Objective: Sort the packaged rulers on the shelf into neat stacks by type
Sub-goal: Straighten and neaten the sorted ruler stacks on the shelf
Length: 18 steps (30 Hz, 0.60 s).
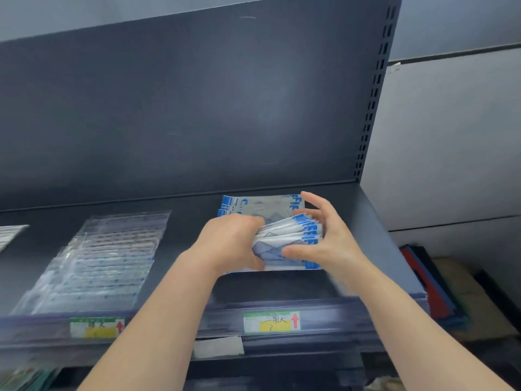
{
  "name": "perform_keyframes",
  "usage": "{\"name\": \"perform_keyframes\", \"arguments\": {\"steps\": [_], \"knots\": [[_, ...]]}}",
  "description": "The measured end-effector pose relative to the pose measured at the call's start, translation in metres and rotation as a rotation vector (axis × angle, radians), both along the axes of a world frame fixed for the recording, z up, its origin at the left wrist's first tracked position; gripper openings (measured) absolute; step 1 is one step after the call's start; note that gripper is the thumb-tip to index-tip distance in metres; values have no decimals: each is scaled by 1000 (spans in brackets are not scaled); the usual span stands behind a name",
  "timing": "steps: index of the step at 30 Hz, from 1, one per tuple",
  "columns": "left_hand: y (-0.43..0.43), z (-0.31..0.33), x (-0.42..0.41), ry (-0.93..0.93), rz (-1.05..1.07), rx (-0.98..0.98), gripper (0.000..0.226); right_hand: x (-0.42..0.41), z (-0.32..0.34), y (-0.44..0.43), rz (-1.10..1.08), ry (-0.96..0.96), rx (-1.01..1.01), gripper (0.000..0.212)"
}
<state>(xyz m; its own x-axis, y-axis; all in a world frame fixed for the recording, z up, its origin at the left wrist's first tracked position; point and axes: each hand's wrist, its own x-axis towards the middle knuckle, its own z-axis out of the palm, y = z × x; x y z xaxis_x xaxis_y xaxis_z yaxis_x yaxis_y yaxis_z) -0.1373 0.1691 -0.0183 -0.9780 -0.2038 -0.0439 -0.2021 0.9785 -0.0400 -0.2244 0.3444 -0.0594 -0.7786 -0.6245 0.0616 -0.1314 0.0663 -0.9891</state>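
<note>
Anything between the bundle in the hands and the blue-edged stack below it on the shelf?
Nothing visible. The bundle, gripped by the left hand and cupped by the right hand, is directly over the blue-edged stack. The clear-bagged pile lies apart, to the left.

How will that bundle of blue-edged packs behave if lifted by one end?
Probably slippery: the bundle of blue-edged packs is glossy film and fans apart at its right end. Likely fairly stiff: no sag shows between the left hand and the right hand. Gripped by one end, loose packs may slide out.
</note>
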Motion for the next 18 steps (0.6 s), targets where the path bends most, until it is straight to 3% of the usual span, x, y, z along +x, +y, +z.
{"name": "perform_keyframes", "arguments": {"steps": [3,8,18], "knots": [[1,-3,0,-61,40,22,51,-4,-2,3,-1,-58,13,90],[8,-8,-1,-34,26,7,49,12,-14,-15,-158,-182,-91,24],[9,-7,-6,-98,9,-23,50,6,-8,-18,96,-181,-7,31]]}}
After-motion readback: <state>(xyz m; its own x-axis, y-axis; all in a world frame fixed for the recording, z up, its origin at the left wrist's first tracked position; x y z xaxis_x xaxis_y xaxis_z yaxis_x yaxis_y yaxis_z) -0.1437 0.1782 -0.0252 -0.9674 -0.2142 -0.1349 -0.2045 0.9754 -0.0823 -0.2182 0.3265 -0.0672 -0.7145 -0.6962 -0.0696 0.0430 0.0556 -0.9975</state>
